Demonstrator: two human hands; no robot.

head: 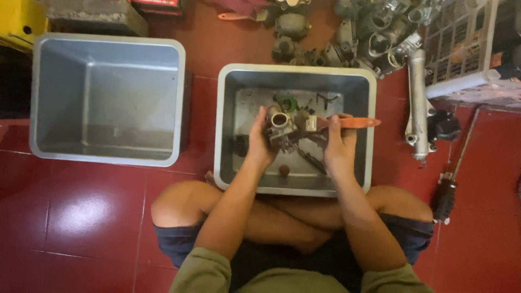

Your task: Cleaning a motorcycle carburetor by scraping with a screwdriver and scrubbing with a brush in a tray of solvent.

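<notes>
Around us: empty grey tub (pixel 106 97) left, engine parts (pixel 374 38) beyond. Our left hand (pixel 260 142) fingers grip a carburettor (pixel 281 126), bore up; right hand (pixel 337 145) fingers clasp an orange-handled brush (pixel 347 123), lying left-right, bristles left.

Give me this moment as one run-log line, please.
left hand: holds metal carburetor | right hand: holds orange-handled brush against it | both over grey tub | second grey tub at left
</notes>
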